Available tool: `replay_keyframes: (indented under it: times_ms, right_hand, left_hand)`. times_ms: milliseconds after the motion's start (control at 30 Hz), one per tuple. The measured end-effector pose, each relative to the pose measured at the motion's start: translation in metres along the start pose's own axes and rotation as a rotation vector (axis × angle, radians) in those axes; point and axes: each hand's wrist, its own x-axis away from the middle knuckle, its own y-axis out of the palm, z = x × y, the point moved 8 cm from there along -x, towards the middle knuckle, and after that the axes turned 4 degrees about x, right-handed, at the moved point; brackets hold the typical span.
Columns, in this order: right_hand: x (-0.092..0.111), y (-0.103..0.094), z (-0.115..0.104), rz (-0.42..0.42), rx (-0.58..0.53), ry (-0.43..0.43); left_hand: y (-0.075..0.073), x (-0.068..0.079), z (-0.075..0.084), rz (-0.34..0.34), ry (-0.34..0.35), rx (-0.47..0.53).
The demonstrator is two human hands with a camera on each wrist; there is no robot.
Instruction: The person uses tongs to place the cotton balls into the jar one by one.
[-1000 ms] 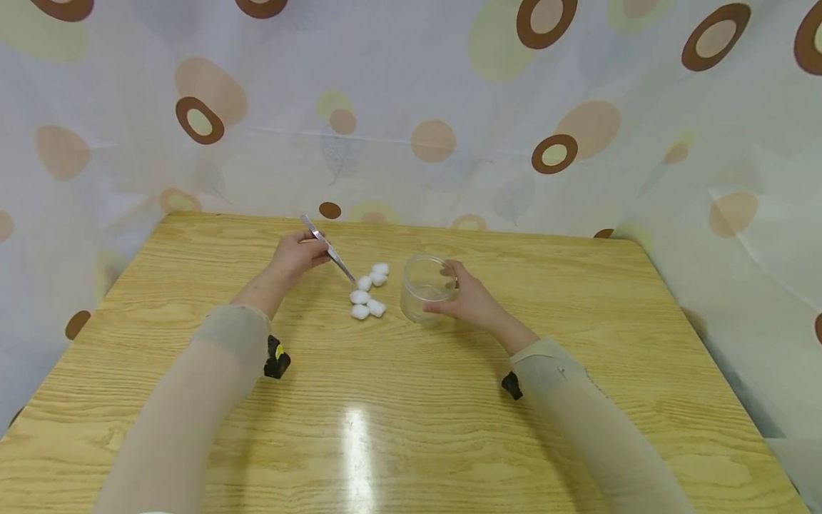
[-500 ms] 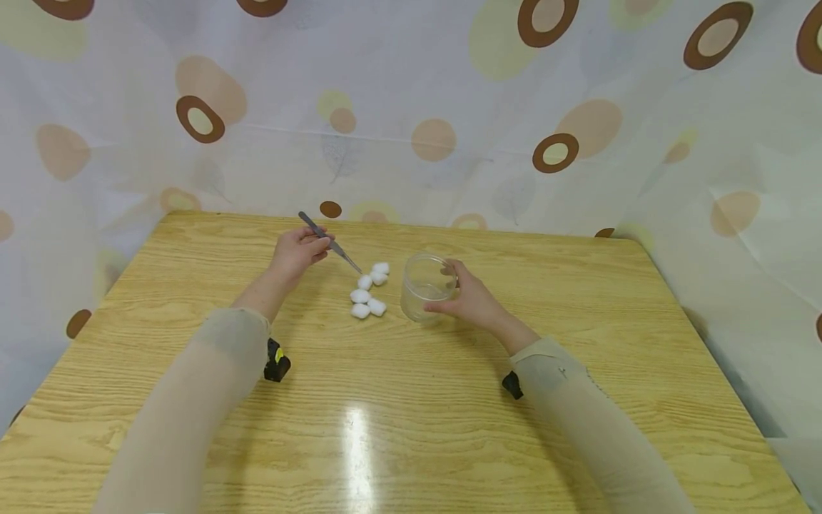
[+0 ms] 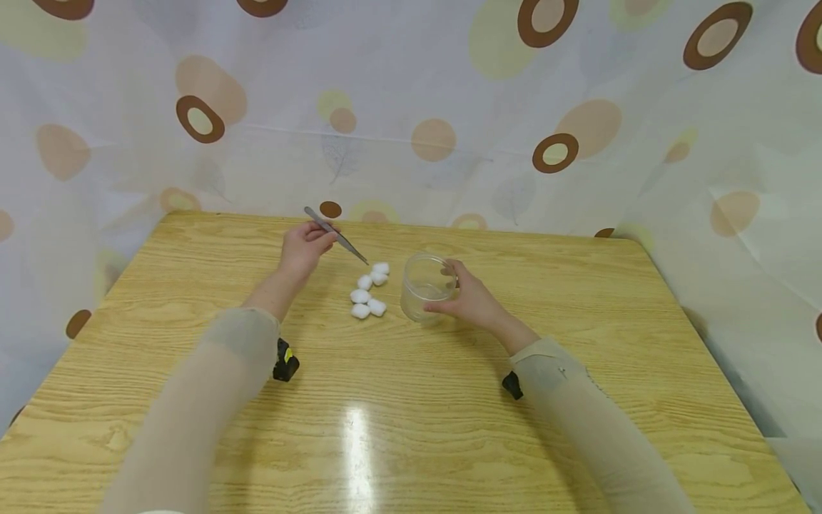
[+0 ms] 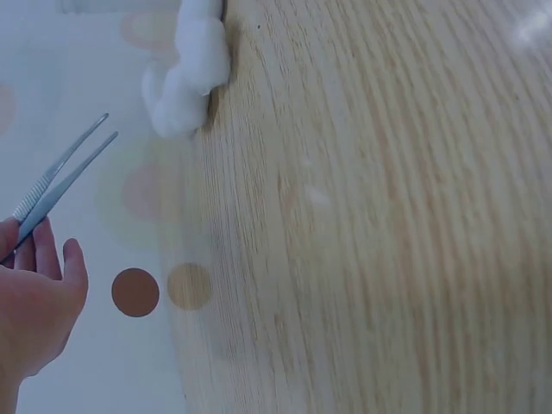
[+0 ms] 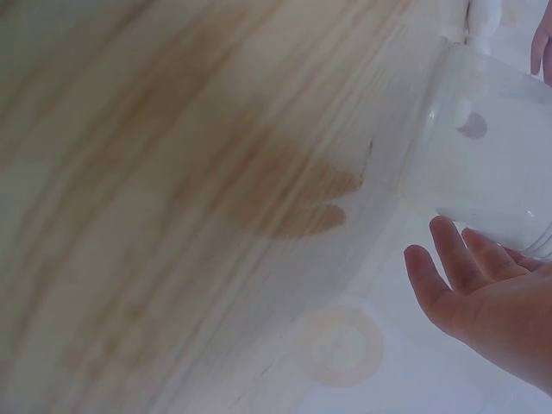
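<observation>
My left hand (image 3: 305, 250) pinches metal tweezers (image 3: 347, 245) that slant down to the right. In the left wrist view the tweezers (image 4: 60, 181) have their two tips slightly apart with nothing between them. Just below and right of the tips, several white cotton balls (image 3: 360, 296) lie in a loose cluster on the table. My right hand (image 3: 467, 296) grips the right side of a clear round jar (image 3: 414, 303), which stands upright beside the cotton balls. No lid is on the jar, and I see nothing inside it. The right wrist view shows the fingers (image 5: 457, 267) against its wall.
Both hands work over a wood-grain table (image 3: 411, 400). A patterned sheet (image 3: 411, 93) hangs behind the table's far edge and along its sides. Dark wrist devices (image 3: 285, 360) sit under both forearms.
My left hand has moved slightly right and away from me, carrying the tweezers; their tips went from beside the middle cotton balls to above the farthest ones. The right hand and jar stay put.
</observation>
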Motion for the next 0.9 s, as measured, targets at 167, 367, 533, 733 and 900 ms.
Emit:
replay_keyframes:
  times_ms: [167,367,533,733,900]
  right_hand:
    - [0.001,-0.002,0.000,0.001,0.008,0.002]
    - [0.002,-0.001,-0.001,-0.004,-0.005,0.008]
    - [0.001,0.000,0.000,-0.005,-0.003,0.004]
    - [0.000,0.000,0.002,-0.003,0.001,-0.008]
    - [-0.001,-0.001,0.002,0.004,0.013,-0.014]
  left_hand:
    - [0.014,-0.005,-0.001,-0.028,0.022,-0.006]
    - [0.027,-0.006,-0.004,-0.055,0.024,-0.016]
    - [0.032,-0.008,-0.009,-0.061,0.020,-0.013]
    - [0.035,-0.009,-0.016,-0.075,0.003,-0.024]
    - [0.036,-0.009,-0.018,-0.077,0.008,-0.043]
